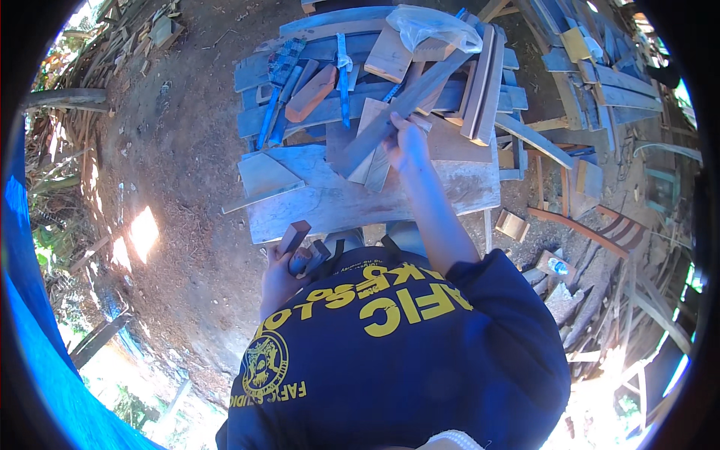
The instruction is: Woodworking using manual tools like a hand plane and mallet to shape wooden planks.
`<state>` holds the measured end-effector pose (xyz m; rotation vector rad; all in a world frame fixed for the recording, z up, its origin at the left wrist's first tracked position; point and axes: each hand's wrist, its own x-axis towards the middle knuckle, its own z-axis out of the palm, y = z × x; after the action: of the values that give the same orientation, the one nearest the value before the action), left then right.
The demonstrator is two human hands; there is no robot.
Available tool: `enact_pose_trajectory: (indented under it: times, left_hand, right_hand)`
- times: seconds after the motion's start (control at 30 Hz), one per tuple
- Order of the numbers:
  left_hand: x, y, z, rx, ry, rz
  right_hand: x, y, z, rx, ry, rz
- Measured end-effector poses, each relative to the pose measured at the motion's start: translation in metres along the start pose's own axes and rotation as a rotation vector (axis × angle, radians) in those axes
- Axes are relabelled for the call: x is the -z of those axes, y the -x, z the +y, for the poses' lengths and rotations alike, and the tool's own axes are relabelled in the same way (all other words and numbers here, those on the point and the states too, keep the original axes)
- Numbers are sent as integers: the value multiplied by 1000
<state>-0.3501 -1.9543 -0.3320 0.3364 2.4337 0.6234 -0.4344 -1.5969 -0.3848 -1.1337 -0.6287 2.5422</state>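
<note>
My right hand is closed around the edge of a long flat wooden board, which lies slanted over the other wood on the worktable. Low at my left side, close to my shirt, my left hand is wrapped round short wooden pieces; their lower ends are hidden by the fingers. Under the near end of the slanted board lie thin pale wooden pieces. A loose flat board rests at the table's left front corner.
On the table lie a reddish wood block, blue-handled tools, a clear plastic bag and upright planks. A wooden chair lies to the right, near stacked boards. Bare dirt floor spreads on the left.
</note>
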Motion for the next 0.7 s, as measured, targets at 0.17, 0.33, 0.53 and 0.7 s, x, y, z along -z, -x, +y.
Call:
enact_pose_trajectory:
  times: [0.17,0.33,0.53,0.7]
  left_hand:
    - [-6,3,-26,48,3,27]
    - [-12,-9,-53,56,63,-20]
    - [3,-12,-43,-12,28,40]
    - [4,10,-44,88,61,51]
  right_hand:
    - [-8,78,-8,-69,65,-13]
    - [-53,143,13,-213,-12,-112]
    - [-94,76,36,-38,-52,-239]
    - [-127,-75,27,109,-102,-248]
